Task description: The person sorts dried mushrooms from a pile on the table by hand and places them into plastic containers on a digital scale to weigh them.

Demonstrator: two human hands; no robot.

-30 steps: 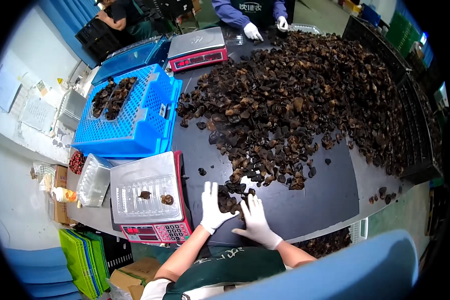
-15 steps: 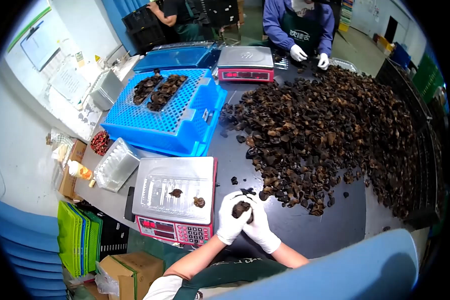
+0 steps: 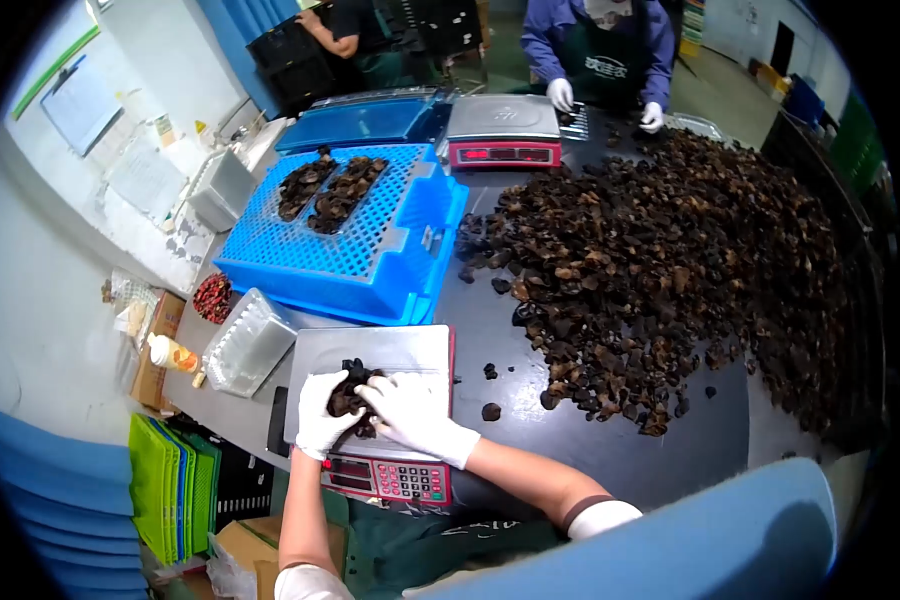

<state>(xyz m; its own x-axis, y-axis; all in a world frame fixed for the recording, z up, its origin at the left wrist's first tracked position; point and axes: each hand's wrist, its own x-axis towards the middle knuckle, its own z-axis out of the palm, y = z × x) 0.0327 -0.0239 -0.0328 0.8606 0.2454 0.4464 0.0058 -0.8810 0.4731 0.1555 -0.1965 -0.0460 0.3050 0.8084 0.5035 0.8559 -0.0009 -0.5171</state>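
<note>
On the metal pan of the near scale [image 3: 430, 350] lies a clump of dark brown wood ear mushrooms [image 3: 348, 398]. My left hand [image 3: 322, 418], in a white glove, curves round the clump's left side with its fingers closed on it. From the right, my gloved right hand [image 3: 412, 412] holds the clump with its thumb and fingertips, the back of the hand turned up. The clear tray on the pan is mostly hidden beneath hands and mushrooms.
A large heap of wood ear mushrooms [image 3: 650, 270] covers the table's right side. Behind the scale stands a blue crate [image 3: 330, 270] bearing filled trays. Stacked clear trays [image 3: 250, 345] and a bottle [image 3: 173, 354] are at left. A co-worker [image 3: 600, 60] stands across, near a second scale [image 3: 503, 125].
Both my hands have moved left from the table beside the scale onto its pan, bringing the mushrooms. The co-worker's hands have moved apart. The view has shifted slightly.
</note>
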